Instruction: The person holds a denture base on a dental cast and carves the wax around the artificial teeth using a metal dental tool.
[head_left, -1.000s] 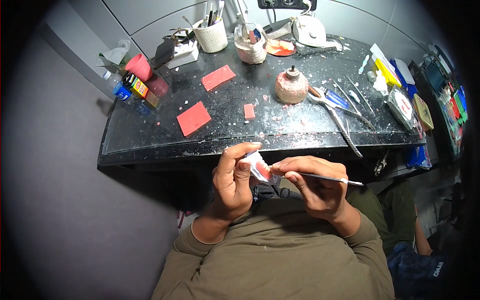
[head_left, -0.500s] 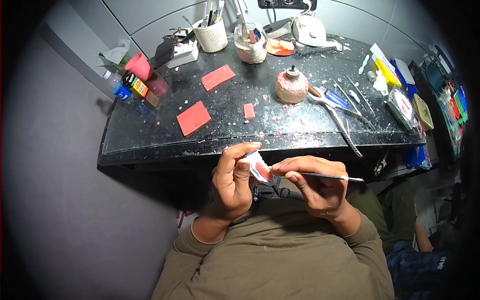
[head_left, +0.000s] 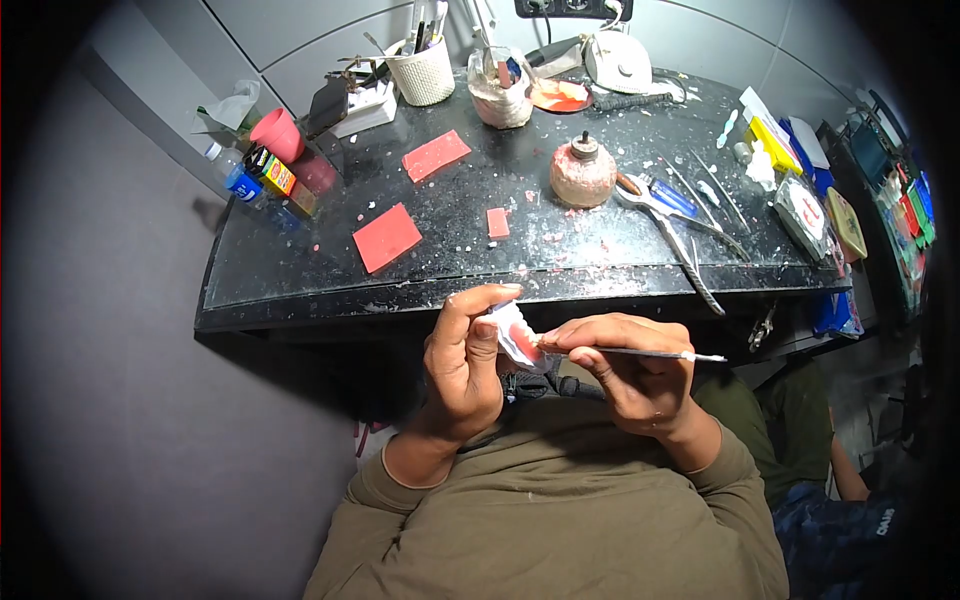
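Note:
Between the thumb and fingers of my left hand (head_left: pixel 466 350) is a white plaster dental model (head_left: pixel 508 325) with pink wax (head_left: pixel 522 345) and small tooth shapes on it. My right hand (head_left: pixel 635 370) is closed in a pen-like grip around a thin metal wax carver (head_left: pixel 655 352). Its handle end sticks out to the right. The working end meets the model's right side near the teeth, where my fingertips partly hide it. Both hands are held in front of my body, just below the table's front edge.
On the black table (head_left: pixel 330 240) lie pink wax sheets (head_left: pixel 388 238), a smaller wax piece (head_left: pixel 498 223), a wax-spattered spirit burner (head_left: pixel 583 172), pliers (head_left: pixel 675 235) and thin metal tools (head_left: pixel 720 190). A bottle (head_left: pixel 235 175) stands left. Another person's leg (head_left: pixel 790 420) is at right.
The dental model has tilted very slightly in my left hand. The carver's position is almost the same, and the things on the table have not moved.

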